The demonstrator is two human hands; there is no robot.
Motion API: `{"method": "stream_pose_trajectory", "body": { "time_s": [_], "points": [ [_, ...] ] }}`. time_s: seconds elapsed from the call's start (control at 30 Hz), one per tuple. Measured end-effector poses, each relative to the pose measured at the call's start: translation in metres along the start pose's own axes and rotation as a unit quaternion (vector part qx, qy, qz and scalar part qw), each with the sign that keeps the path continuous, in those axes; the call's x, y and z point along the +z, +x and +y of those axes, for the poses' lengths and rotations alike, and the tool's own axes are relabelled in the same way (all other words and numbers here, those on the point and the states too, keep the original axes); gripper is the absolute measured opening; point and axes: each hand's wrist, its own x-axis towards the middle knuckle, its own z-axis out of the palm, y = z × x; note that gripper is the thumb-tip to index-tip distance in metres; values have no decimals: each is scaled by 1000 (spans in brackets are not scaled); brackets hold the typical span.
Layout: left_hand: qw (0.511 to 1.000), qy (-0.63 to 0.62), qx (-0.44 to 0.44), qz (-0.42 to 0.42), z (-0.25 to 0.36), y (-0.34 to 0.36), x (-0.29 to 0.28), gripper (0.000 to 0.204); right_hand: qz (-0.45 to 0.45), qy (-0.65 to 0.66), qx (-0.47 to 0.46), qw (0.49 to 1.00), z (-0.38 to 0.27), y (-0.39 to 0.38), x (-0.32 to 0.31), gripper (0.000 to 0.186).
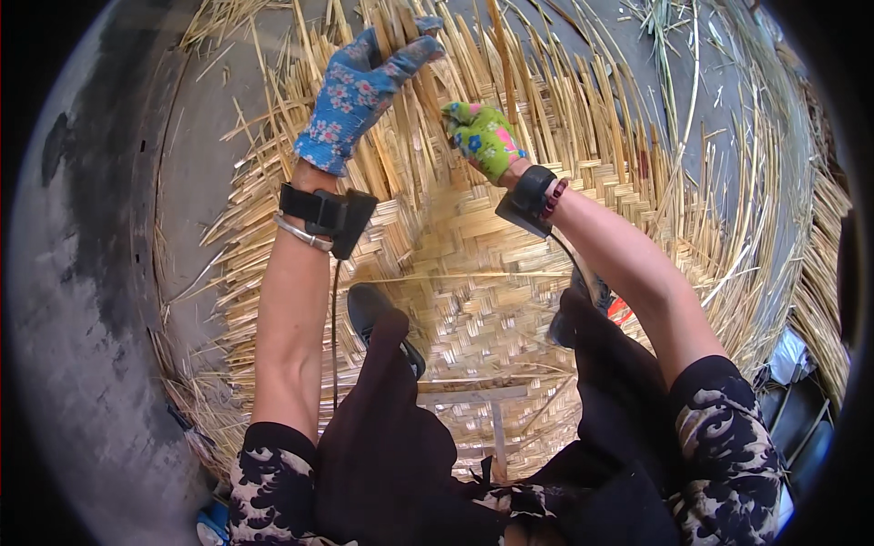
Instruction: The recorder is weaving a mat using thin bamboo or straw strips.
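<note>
A large mat of flat, straw-coloured reed strips [473,314] spreads beneath me, woven in a herringbone pattern. Along its far side, long unwoven strips stand out past the weave. My left hand [353,100], in a blue flowered glove, is closed round several upright reed strips [393,29] at the far edge, its thumb and fingers on either side of them. To its right and nearer, my right hand [484,141] wears a green flowered glove. Its fingers are curled in a pinch at the lower part of a darker strip; the fingertips are partly hidden.
My dark shoes [369,314] rest on the mat. Dark straps with small boxes sit on both wrists, and a cable [334,337] hangs from the left one. Loose reeds [819,282] are heaped at the right. A grey concrete surface [91,300] borders the left.
</note>
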Motion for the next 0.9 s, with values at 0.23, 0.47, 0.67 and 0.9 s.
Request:
{"method": "stream_pose_trajectory", "body": {
  "time_s": [0.23,0.47,0.67,0.9],
  "points": [
    [818,532,-156,-153,-32,-47,-47,46,-121,-215,-63,967,-5,15,-25,24],
    [892,399,-206,-47,-92,-82,-58,40,-38,-325,-31,944,18,16,-47,30],
    [817,493,-281,-103,-93,-77,-49,43,-28,-494,44,868,21,17,-30,17],
    [814,447,-344,-140,-99,-92,-59,41,-74,-499,34,863,27,13,-26,19]
  ]
}}
